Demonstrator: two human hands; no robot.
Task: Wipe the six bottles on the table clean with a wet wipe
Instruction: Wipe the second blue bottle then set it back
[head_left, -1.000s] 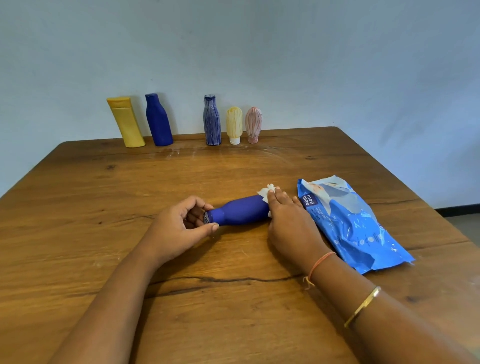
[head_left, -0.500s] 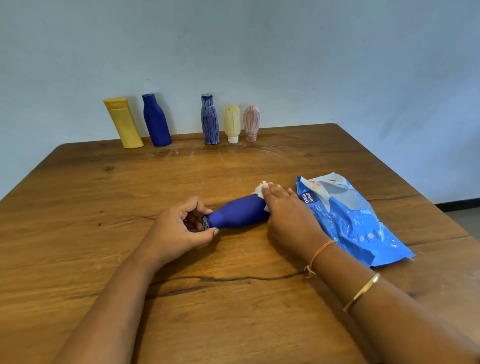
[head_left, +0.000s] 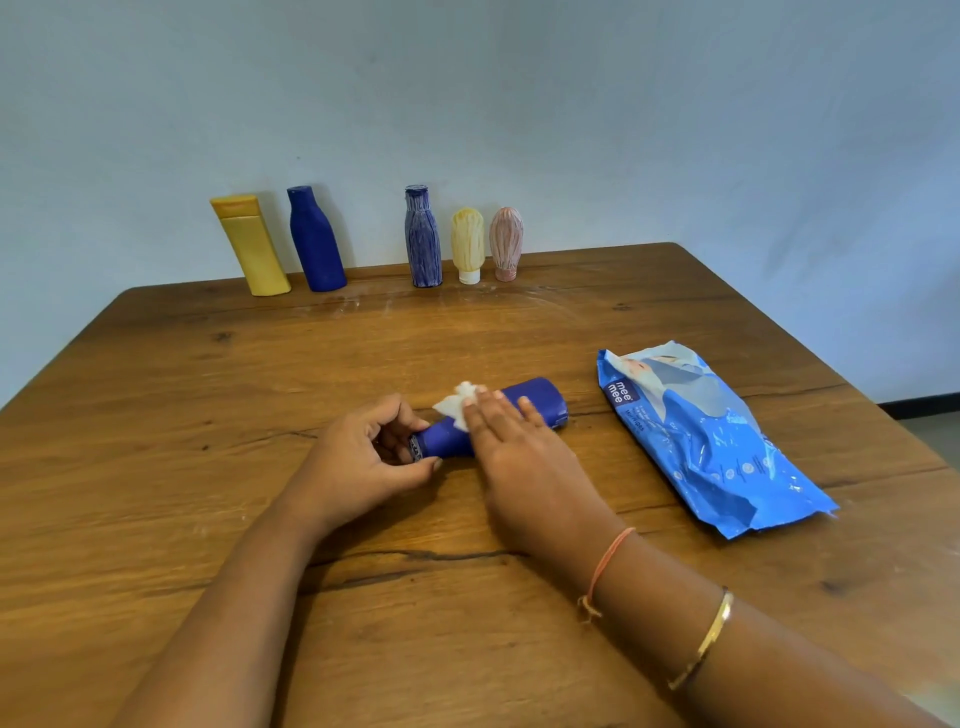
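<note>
A dark blue bottle (head_left: 540, 404) lies on its side at the middle of the wooden table (head_left: 208, 395), neck to the left. My left hand (head_left: 363, 457) grips its cap end with curled fingers. My right hand (head_left: 514, 447) lies flat across the bottle's middle, straight fingers pressing a white wet wipe (head_left: 454, 408) onto it. Only a crumpled corner of the wipe shows past my fingertips. Along the far edge stand a yellow bottle (head_left: 252, 244), a solid blue bottle (head_left: 314, 239), a streaked blue bottle (head_left: 422, 236), a small yellow tube (head_left: 466, 244) and a small pink tube (head_left: 505, 243).
A blue wet-wipe pack (head_left: 696, 436) lies flat to the right of the bottle, a short gap away. A pale wall rises right behind the standing bottles. The table's right edge drops to the floor at the far right.
My right hand has slid left along the lying bottle with the wipe, from its base end to its middle, uncovering the base. The left hand kept its grip on the cap end.
</note>
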